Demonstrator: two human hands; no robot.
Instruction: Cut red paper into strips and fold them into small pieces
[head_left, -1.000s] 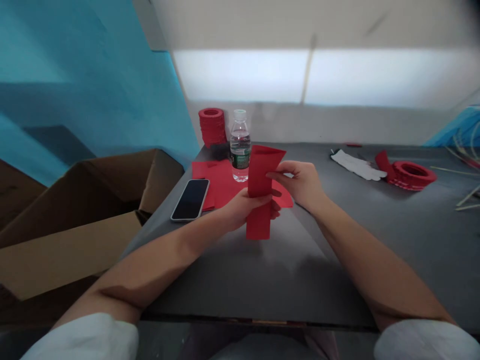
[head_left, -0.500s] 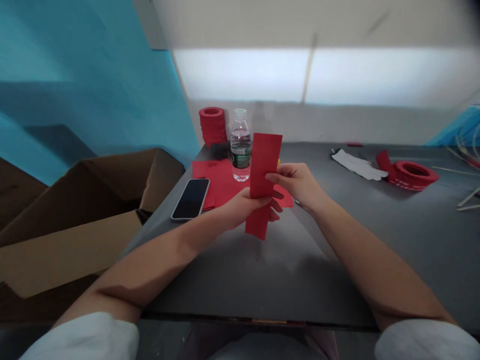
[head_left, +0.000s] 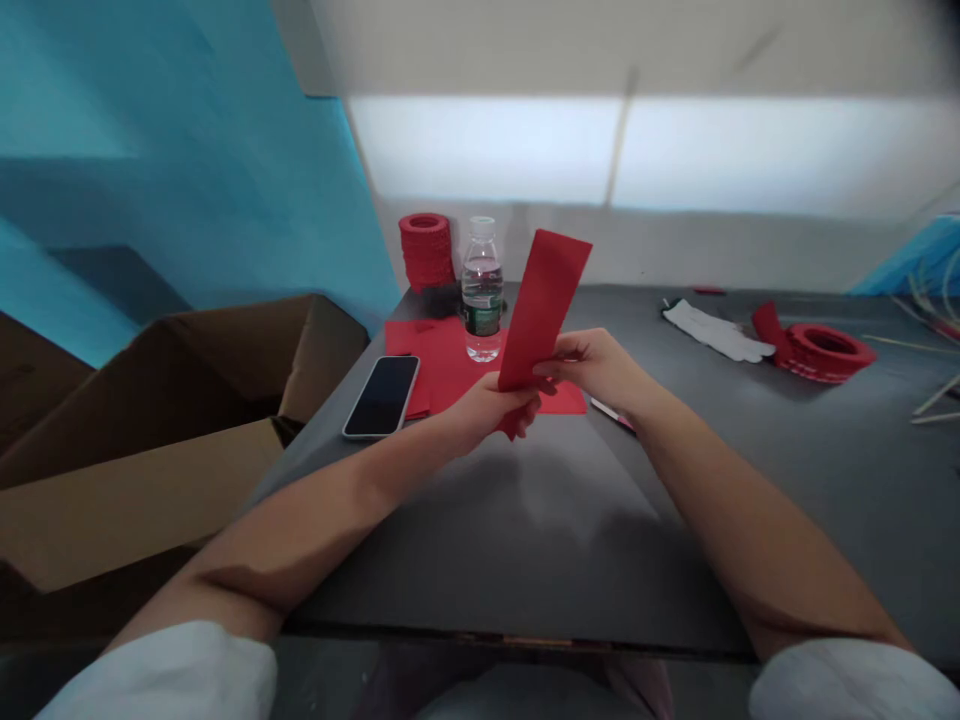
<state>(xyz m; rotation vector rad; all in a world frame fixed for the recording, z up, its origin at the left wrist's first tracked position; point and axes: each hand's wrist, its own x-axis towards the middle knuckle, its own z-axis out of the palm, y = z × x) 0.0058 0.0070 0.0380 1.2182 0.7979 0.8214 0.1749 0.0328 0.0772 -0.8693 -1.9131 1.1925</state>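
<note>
A folded strip of red paper (head_left: 545, 300) is held up above the table, its upper end leaning to the right. My left hand (head_left: 495, 408) is closed around its lower part, thumb across the front. The fingers and thumb of my right hand (head_left: 589, 362) pinch its right edge just above the left hand. The short lower end shows beneath my left fingers. Behind the hands, red sheets (head_left: 454, 365) lie flat on the grey table (head_left: 525, 560), and a water bottle (head_left: 482, 295) stands upright among them.
A phone (head_left: 382, 397) lies left of the sheets. Rolls of red material (head_left: 426, 250) stand at the back left. A white glove (head_left: 716, 330) and a red roll (head_left: 829, 350) lie at right. A thin pen-like item (head_left: 613, 414) lies near my right wrist. An open cardboard box (head_left: 150, 500) stands left.
The red strip has tilted, its top swinging right and up. Less of its lower end now shows below my left hand. My right hand has shifted only slightly.
</note>
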